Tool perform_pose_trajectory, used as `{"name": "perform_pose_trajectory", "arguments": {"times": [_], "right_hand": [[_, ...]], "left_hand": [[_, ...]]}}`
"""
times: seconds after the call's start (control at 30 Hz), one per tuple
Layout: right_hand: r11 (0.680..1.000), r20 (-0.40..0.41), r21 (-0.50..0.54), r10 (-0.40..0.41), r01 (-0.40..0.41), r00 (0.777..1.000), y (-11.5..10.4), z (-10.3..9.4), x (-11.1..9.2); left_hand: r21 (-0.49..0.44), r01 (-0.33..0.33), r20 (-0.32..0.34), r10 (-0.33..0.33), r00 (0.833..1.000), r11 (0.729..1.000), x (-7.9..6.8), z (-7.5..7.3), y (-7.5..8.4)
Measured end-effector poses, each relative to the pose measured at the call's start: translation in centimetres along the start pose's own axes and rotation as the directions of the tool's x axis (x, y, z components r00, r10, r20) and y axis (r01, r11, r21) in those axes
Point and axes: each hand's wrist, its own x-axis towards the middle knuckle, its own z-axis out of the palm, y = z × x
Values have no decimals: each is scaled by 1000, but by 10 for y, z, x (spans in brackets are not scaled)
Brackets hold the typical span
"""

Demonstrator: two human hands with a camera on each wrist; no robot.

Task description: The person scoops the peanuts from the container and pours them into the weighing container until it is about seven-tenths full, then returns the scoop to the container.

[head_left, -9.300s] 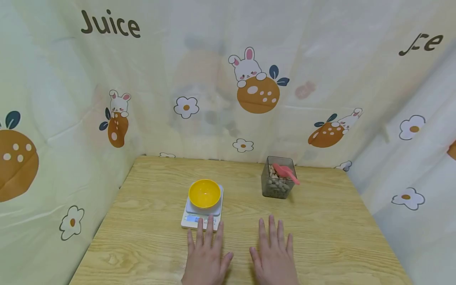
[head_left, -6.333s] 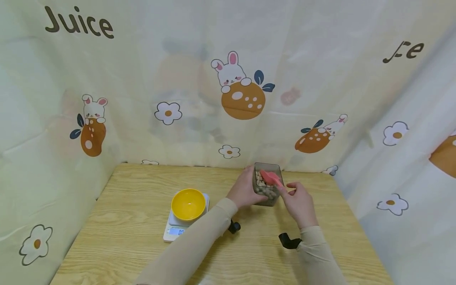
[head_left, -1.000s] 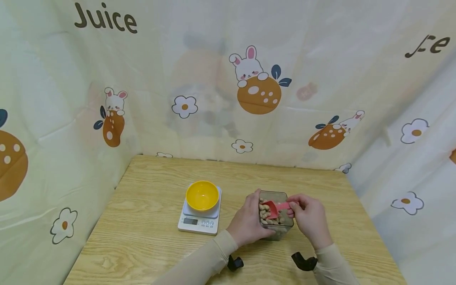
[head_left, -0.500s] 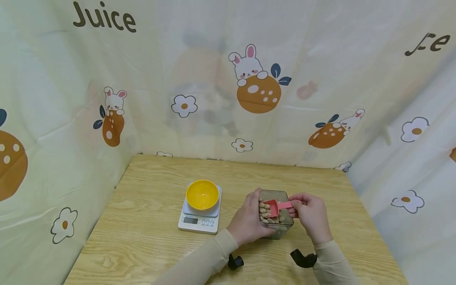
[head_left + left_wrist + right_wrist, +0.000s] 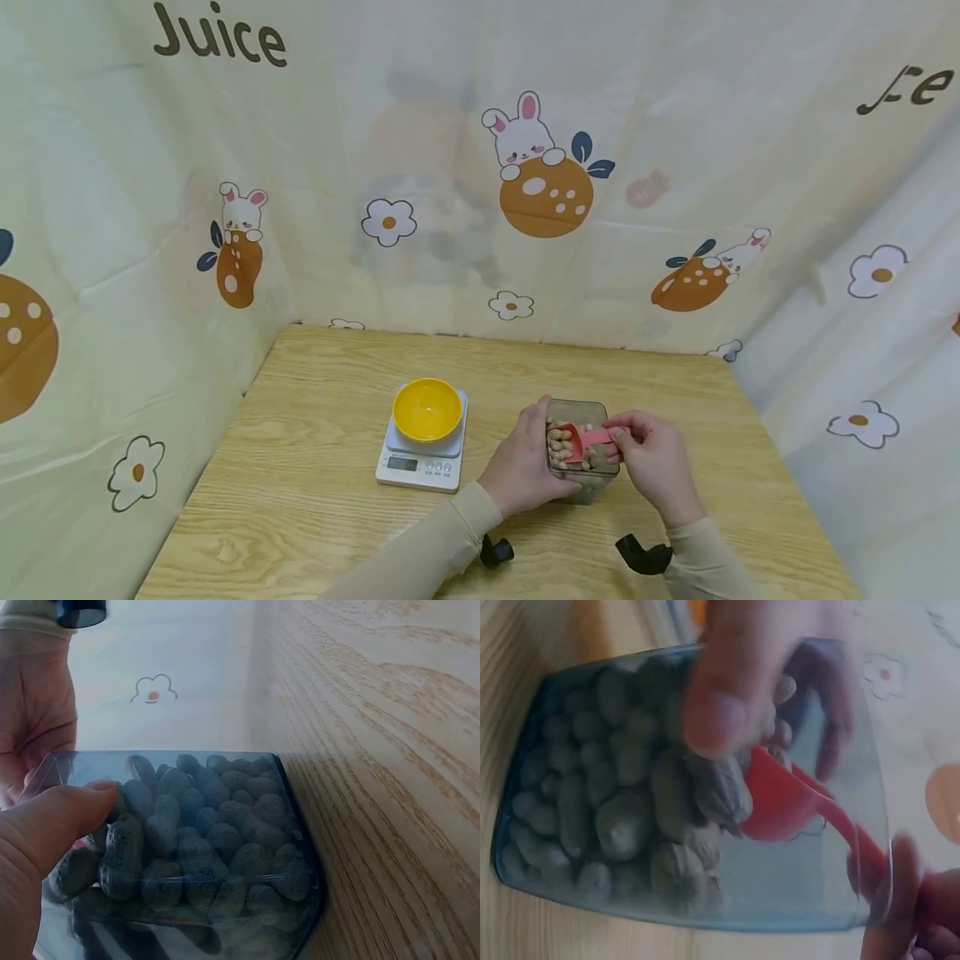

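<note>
A clear grey plastic container [image 5: 590,489] part filled with unshelled peanuts [image 5: 558,450] stands right of the table's middle. My left hand [image 5: 521,471] grips it from the left, the thumb across its near side. The left wrist view has that thumb over the wall, with peanuts [image 5: 202,825] packed behind it. My right hand [image 5: 660,467] pinches the handle of a red scoop [image 5: 576,442] at the container's right rim. Inside the container, the scoop's bowl [image 5: 780,799] lies against the peanuts in the right wrist view; how full it is cannot be told.
Left of the container, a yellow bowl [image 5: 427,411] sits on a white kitchen scale [image 5: 418,472], its display dark and unreadable. Both wrists wear black camera mounts. A printed curtain [image 5: 450,167] borders the back and sides of the wooden table [image 5: 300,467].
Both hands have left the tabletop for the container and scoop. The container has come nearer from the back. The scale's lit display has gone dark. Lately the scoop has shifted only slightly among the peanuts.
</note>
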Motion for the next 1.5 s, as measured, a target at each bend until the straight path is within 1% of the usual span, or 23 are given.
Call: {"name": "perform_pose_trajectory", "arguments": {"times": [0.07,0.13,0.17,0.23,0.3,0.37,0.43,0.53,0.6,0.63,0.7,0.77,0.8,0.87,0.9,0.93,0.97,1.0,1.1,1.17,1.27,1.37,1.5], "right_hand": [[998,-6,-51,-49,49,999,-1,5,-2],[998,-27,-55,-41,40,999,-5,9,-4],[999,-41,-40,-21,19,999,-6,10,-4],[999,-60,9,44,-44,997,-9,10,-3],[991,-67,76,117,-112,991,-10,7,-1],[972,-59,158,183,-172,981,-9,3,1],[947,-35,228,240,-226,970,-6,-2,3],[913,-3,299,291,-277,957,-2,-7,5],[912,-4,303,291,-276,957,-1,-9,4],[920,-16,296,274,-257,962,0,-8,4],[952,-36,237,205,-191,978,0,-4,1],[988,-52,129,91,-84,994,0,3,-2],[997,-59,75,32,-28,998,0,6,-4],[997,-63,-24,-69,67,996,0,12,-7],[994,-66,-51,-96,93,993,0,14,-8],[992,-70,-68,-107,103,992,-1,15,-9],[994,-72,-58,-98,93,993,-2,16,-9],[997,-71,-30,-69,67,995,-3,16,-8],[996,-61,80,50,-45,997,-6,13,-5],[980,-53,157,135,-125,989,-6,10,-3],[948,-40,240,225,-209,973,-5,2,-2],[917,-11,301,278,-262,960,-1,-7,-1],[884,39,357,307,-300,951,3,-17,0]], "left_hand": [[1,-5,-4,5,1000,1000,0,0,0],[3,-11,-9,11,1000,1000,0,-1,0],[5,-12,-10,12,1000,1000,1,-1,0],[8,-11,-11,12,1000,1000,1,-1,0],[10,-11,-14,11,1000,1000,1,-1,0],[14,-8,-12,8,1000,1000,1,-1,0],[15,-10,-10,10,1000,1000,1,-1,0],[19,-13,-7,13,1000,1000,0,-1,0],[17,-16,-7,16,1000,1000,0,-1,0],[16,-15,-8,15,1000,1000,0,-1,0],[12,-11,-7,11,1000,1000,-1,-1,0],[7,-12,-8,12,1000,1000,-1,0,0],[5,-12,-7,12,1000,1000,-2,0,0],[1,-15,-5,15,1000,1000,-2,-1,0],[-1,-17,-5,17,1000,1000,-2,-1,0],[-4,-19,-6,19,1000,1000,-2,-1,0],[-6,-18,-6,18,1000,1000,-2,-1,0],[-9,-15,-6,15,1000,1000,-2,-1,0],[-6,-6,-7,6,1000,1000,-1,-2,0],[-4,-1,-5,1,1000,1000,-1,-2,0],[7,-1,0,1,1000,1000,-1,-1,0],[14,0,0,0,1000,1000,-1,0,1],[12,5,-5,-5,1000,1000,-1,-1,2]]}}
